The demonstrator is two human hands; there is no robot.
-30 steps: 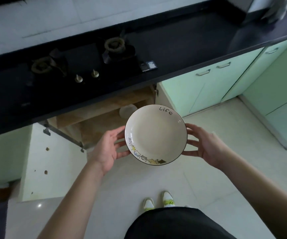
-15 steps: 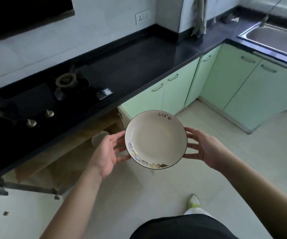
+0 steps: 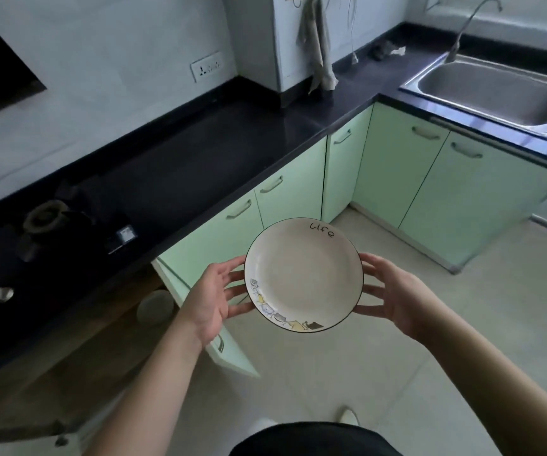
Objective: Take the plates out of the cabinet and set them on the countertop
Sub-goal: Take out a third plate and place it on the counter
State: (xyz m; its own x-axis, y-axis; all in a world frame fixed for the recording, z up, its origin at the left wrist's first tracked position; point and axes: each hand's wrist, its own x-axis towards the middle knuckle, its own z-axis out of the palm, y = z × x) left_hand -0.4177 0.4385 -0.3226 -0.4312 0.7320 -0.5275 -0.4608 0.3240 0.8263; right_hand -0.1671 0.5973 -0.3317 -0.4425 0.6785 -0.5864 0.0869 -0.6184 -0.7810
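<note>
A cream plate with a dark rim, the word "life" and a small drawing along its edge is held level above the floor, in front of the black countertop. My left hand grips its left edge with the fingers underneath. My right hand grips the right edge the same way. Below the countertop at the lower left the cabinet stands open, showing a wooden shelf, and a pale round dish stays inside it.
A gas hob sits on the countertop at the left. Mint-green cabinet doors run under the counter round the corner. A steel sink with a tap is at the upper right. The open cabinet door juts out beneath my left wrist.
My view has swung to the right and upward, so the corner of the counter and the sink have come into sight. Both hands keep the same hold on the plate.
</note>
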